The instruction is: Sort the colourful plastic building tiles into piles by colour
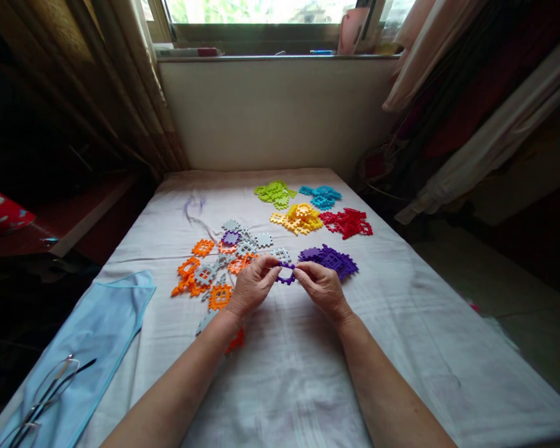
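Between my two hands is a purple interlocking building tile (pixel 286 279) with a large opening and notched edges. My left hand (pixel 255 282) pinches its left side, and my right hand (pixel 322 287) pinches its right side. Just beyond my right hand lies a heap of purple tiles (pixel 336 260). To the left of my left hand spreads a mixed group of orange tiles (pixel 220 297) and grey tiles (pixel 205 274), with one purple tile (pixel 231 238) among them. My left forearm partly covers a few of these pieces.
Farther back lie piles of green tiles (pixel 275 193), blue tiles (pixel 323 196), yellow tiles (pixel 299 218) and red tiles (pixel 348 223). Eyeglasses (pixel 51 398) rest on a light blue cloth (pixel 107 317) at the left. A pale sheet (pixel 401 348) covers the surface, which meets a wall below a window.
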Available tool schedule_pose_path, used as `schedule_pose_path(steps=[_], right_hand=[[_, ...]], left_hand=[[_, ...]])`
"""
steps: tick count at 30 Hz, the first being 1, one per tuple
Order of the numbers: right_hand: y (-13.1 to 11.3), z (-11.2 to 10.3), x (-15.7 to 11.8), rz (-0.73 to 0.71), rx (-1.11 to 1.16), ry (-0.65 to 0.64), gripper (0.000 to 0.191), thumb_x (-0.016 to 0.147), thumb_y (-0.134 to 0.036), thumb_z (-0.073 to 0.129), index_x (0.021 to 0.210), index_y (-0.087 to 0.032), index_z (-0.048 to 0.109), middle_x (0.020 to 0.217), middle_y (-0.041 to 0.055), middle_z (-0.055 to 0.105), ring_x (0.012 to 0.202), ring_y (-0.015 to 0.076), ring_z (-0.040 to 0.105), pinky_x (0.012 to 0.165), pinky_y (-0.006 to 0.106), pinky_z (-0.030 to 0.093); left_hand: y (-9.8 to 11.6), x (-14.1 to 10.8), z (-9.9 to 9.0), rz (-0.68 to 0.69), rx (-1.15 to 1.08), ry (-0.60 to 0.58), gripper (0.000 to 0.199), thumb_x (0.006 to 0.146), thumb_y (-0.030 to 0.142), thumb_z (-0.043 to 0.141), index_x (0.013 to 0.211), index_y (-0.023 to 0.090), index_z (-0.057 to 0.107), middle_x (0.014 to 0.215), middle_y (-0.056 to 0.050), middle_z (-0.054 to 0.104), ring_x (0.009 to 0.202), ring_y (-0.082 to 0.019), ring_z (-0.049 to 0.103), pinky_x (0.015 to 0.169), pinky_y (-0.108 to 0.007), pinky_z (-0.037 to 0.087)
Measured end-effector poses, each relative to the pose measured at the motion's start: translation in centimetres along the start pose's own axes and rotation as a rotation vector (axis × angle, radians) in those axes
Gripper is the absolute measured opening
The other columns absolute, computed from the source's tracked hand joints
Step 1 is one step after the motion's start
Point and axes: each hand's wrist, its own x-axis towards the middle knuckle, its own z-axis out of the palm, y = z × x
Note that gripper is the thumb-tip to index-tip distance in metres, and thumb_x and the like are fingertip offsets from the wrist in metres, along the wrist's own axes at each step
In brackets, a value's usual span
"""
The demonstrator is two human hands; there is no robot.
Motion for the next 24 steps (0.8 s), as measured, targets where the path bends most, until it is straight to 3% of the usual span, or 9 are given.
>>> schedule_pose_path(steps=[3,8,10,17,24], right_hand=[[0.8,-1.3,0.4,0.050,-0.010,0.069,0.029,0.081,-0.046,0.061,0.079,-0.019,0.072,0.063,0.0004,0.067,0.054,0.0130,0.058,0.053,0.024,0.047],[3.8,-5.2,1.5,0.243,-0.093,0.525,0.043,0.074,-0.056,0.060,0.083,-0.016,0.072,0.068,0.0052,0.071,0.058,0.0174,0.061,0.056,0.029,0.050],[4.9,-6.3,1.7,0.304,-0.135,0.597,0.047,0.070,-0.057,0.060,0.084,-0.015,0.073,0.068,0.0066,0.071,0.057,0.0186,0.061,0.057,0.030,0.050],[5.2,-6.4,1.3,0.394,-0.423,0.523,0.045,0.069,-0.056,0.052,0.081,-0.019,0.075,0.068,0.0071,0.072,0.065,0.0227,0.063,0.067,0.034,0.047],[5.2,-6.2,1.2,0.402,-0.600,0.493,0.048,0.075,-0.055,0.049,0.088,-0.020,0.077,0.067,0.0072,0.071,0.065,0.0222,0.061,0.060,0.030,0.042]], left_hand=[[0.3,0.2,-0.4,0.013,0.064,-0.026,0.020,0.086,0.037,0.059,0.096,0.021,0.064,0.084,-0.002,0.071,0.075,-0.015,0.067,0.072,-0.027,0.055],[0.2,1.6,-3.4,0.042,0.270,0.021,0.024,0.086,0.038,0.059,0.102,0.022,0.065,0.088,-0.003,0.073,0.078,-0.016,0.069,0.074,-0.028,0.056],[-0.4,2.5,-5.1,0.020,0.399,0.066,0.022,0.085,0.036,0.058,0.101,0.022,0.066,0.091,-0.003,0.074,0.081,-0.017,0.069,0.079,-0.030,0.055],[-2.9,4.6,-9.4,-0.150,0.860,0.181,0.028,0.085,0.032,0.056,0.109,0.022,0.067,0.111,-0.006,0.072,0.103,-0.023,0.066,0.095,-0.034,0.049],[-3.7,5.3,-10.3,-0.299,1.091,0.125,0.039,0.088,0.039,0.051,0.122,0.023,0.063,0.117,-0.008,0.069,0.110,-0.026,0.062,0.097,-0.035,0.046]])
